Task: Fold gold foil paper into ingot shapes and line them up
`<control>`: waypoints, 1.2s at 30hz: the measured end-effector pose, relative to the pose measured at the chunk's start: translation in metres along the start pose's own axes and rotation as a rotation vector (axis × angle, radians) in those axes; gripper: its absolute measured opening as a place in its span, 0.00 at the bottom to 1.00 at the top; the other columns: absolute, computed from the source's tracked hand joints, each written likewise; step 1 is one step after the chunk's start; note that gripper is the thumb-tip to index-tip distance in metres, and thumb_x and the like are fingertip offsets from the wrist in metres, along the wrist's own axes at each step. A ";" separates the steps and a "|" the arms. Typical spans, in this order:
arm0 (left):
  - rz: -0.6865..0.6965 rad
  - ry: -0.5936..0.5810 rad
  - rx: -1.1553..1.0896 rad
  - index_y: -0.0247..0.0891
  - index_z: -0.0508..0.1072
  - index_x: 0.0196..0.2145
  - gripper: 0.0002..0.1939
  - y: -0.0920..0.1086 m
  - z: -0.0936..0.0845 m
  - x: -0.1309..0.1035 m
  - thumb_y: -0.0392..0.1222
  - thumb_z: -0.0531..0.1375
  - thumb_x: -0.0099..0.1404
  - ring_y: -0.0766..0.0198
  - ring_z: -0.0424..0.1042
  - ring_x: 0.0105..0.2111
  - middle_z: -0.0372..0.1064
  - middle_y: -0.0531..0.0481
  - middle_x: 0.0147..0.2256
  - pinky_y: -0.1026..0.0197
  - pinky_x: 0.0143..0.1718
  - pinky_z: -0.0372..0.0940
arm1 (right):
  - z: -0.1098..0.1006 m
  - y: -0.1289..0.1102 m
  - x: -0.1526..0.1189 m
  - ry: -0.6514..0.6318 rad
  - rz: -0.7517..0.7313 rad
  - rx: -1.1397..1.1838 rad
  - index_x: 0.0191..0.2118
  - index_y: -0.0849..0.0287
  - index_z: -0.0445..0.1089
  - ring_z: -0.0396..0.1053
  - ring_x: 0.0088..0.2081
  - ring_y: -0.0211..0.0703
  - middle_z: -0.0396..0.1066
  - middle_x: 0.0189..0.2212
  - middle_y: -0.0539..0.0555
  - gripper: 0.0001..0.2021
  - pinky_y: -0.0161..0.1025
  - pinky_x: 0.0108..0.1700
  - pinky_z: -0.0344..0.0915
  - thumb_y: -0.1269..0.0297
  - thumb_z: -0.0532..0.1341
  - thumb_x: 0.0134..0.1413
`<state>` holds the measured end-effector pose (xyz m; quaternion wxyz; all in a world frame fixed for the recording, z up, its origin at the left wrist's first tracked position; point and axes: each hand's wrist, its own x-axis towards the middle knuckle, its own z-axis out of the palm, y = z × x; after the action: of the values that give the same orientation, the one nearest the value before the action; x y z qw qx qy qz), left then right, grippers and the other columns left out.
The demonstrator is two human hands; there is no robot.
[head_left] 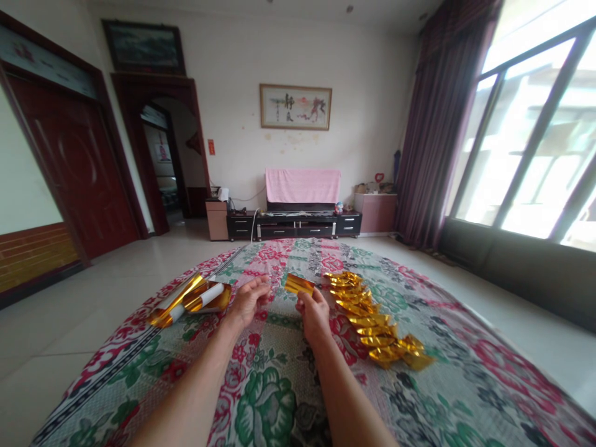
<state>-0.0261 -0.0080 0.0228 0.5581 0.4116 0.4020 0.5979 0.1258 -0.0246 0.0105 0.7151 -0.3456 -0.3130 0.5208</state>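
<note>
My right hand point(315, 310) pinches a small flat rectangle of gold foil point(298, 284) near its lower right edge, holding it above the flowered tablecloth point(265, 397). To the left of that foil, my left hand point(249, 302) holds nothing, its fingers apart and curved toward the right hand. Curled gold sheets with whitish undersides point(190, 301) lie on the cloth beyond my left hand. On the right, several folded gold foil pieces point(372, 320) form a slanting row, running from near my right hand toward the lower right.
The round table is covered by the red, green and grey cloth. Past its far edge stands a low black cabinet point(298, 230) with a pink cloth point(302, 185) above it. A curtain point(426, 136) and windows are on the right, doors on the left.
</note>
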 end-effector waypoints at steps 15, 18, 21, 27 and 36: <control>0.208 -0.220 0.434 0.37 0.76 0.39 0.17 0.009 0.026 -0.018 0.33 0.61 0.48 0.67 0.67 0.23 0.72 0.52 0.23 0.68 0.26 0.58 | 0.000 -0.006 0.000 -0.035 0.127 0.017 0.24 0.60 0.63 0.53 0.17 0.29 0.57 0.14 0.43 0.07 0.29 0.19 0.54 0.68 0.59 0.30; 0.250 -0.237 0.462 0.37 0.76 0.39 0.18 0.008 0.025 -0.016 0.32 0.61 0.47 0.67 0.67 0.25 0.73 0.51 0.27 0.67 0.29 0.60 | 0.001 -0.007 -0.001 -0.061 0.133 -0.026 0.23 0.60 0.63 0.53 0.17 0.29 0.56 0.13 0.43 0.06 0.28 0.19 0.54 0.69 0.58 0.30; 0.264 -0.231 0.443 0.38 0.76 0.38 0.18 0.009 0.026 -0.016 0.32 0.62 0.46 0.66 0.69 0.29 0.73 0.49 0.34 0.67 0.33 0.61 | 0.000 -0.006 -0.001 -0.080 0.120 -0.069 0.24 0.61 0.64 0.53 0.17 0.28 0.58 0.14 0.43 0.07 0.28 0.19 0.53 0.69 0.58 0.30; 0.344 -0.214 0.472 0.40 0.78 0.29 0.11 0.014 0.029 -0.020 0.32 0.63 0.44 0.61 0.69 0.39 0.72 0.49 0.38 0.65 0.41 0.62 | -0.002 -0.003 0.001 -0.123 0.124 -0.097 0.25 0.62 0.66 0.54 0.17 0.30 0.58 0.13 0.43 0.08 0.29 0.19 0.54 0.68 0.59 0.31; 0.398 -0.277 0.593 0.39 0.78 0.32 0.10 0.008 0.020 -0.014 0.36 0.60 0.50 0.65 0.68 0.31 0.71 0.50 0.31 0.66 0.34 0.61 | -0.002 -0.006 0.000 -0.038 0.159 0.012 0.38 0.60 0.68 0.64 0.22 0.33 0.68 0.25 0.50 0.17 0.30 0.22 0.61 0.61 0.62 0.37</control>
<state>-0.0094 -0.0215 0.0365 0.3370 0.7021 0.3904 0.4909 0.1310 -0.0261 0.0146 0.6675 -0.3552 -0.2951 0.5841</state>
